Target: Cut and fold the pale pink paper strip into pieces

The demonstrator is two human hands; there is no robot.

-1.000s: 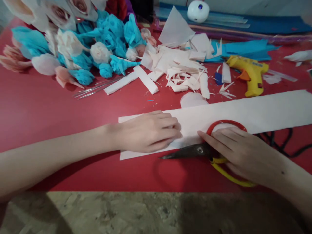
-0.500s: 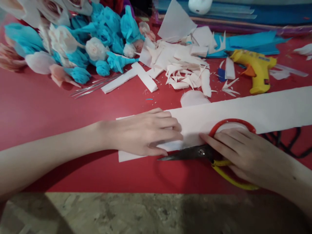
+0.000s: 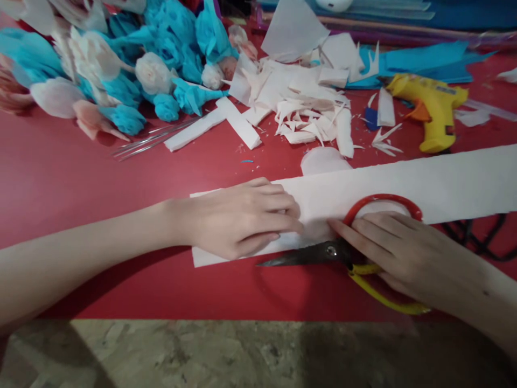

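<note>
A long white paper strip (image 3: 444, 180) lies across the red table (image 3: 81, 172). My left hand (image 3: 242, 218) rests flat on its left end, fingers stretched out and together, pressing the paper down. Just to the right, my right hand (image 3: 398, 256) lies over a pair of scissors (image 3: 319, 253) with dark blades, a red upper loop and a yellow lower loop. The fingers are laid over the handles and the pivot. The blades are closed and lie along the strip's near edge, tip pointing left under my left fingertips.
Blue and white paper flowers (image 3: 133, 75) are heaped at the back left, with thin wires (image 3: 149, 141) beside them. White paper offcuts (image 3: 302, 102) pile up at the back middle. A yellow glue gun (image 3: 434, 108) lies at the right, its black cord (image 3: 476, 237) trailing near my right wrist.
Both hands stay almost where they were. The scissors have slid slightly left along the strip's edge, and the view has tipped a little lower.
</note>
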